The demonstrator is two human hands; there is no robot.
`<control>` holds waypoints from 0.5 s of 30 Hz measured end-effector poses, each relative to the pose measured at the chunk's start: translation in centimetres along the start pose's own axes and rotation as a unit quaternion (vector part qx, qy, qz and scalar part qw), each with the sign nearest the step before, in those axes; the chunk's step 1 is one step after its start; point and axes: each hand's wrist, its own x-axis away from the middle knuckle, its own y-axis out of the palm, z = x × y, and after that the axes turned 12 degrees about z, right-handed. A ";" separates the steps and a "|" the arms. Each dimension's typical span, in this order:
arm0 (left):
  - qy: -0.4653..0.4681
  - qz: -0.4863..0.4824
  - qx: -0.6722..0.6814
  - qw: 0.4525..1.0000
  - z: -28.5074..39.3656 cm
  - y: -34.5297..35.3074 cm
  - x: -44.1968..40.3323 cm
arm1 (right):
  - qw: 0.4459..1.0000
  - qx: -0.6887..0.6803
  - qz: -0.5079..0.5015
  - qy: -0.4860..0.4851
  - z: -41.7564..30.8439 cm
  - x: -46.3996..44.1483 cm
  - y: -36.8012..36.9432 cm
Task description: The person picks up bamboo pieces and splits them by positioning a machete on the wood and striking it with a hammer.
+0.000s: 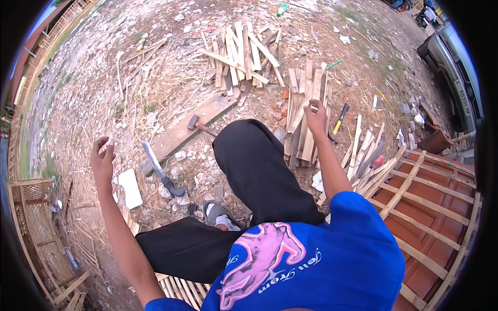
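Observation:
My left hand [102, 154] is raised over the ground at the left, fingers apart and curved, with nothing in it. At the right, my right hand [315, 112] hangs over a stack of split wooden slats [308, 136], its fingers curled together; whether anything small is between them is hidden. A machete [158, 168] with a dark handle lies between my left hand and my knees. Behind it, a hammer [194, 123] rests on a long plank [179, 127], its handle partly hidden by my knee. A yellow and black tool [340, 120] lies right of my right hand.
A second slat pile [244, 54] lies ahead, and loose slats [363, 150] lie at the right. A wooden lattice frame [415, 199] stands at the lower right, a woven rack [39, 228] at the lower left. A vehicle [451, 72] is parked at the upper right.

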 end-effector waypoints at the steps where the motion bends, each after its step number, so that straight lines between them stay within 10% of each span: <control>1: 0.008 -0.016 -0.021 1.000 -0.2 -0.2 -0.1 | 0.999 -0.031 -0.015 0.008 -2.3 0.1 0.1; 10: 0.043 -0.018 -0.068 0.997 -4.3 -8.8 -1.0 | 0.898 -0.322 -0.205 -0.219 -28.3 4.6 2.8; 15: 0.028 0.216 0.057 0.974 -7.6 -14.4 4.1 | 0.833 -0.086 -0.401 -0.372 -28.0 8.6 8.6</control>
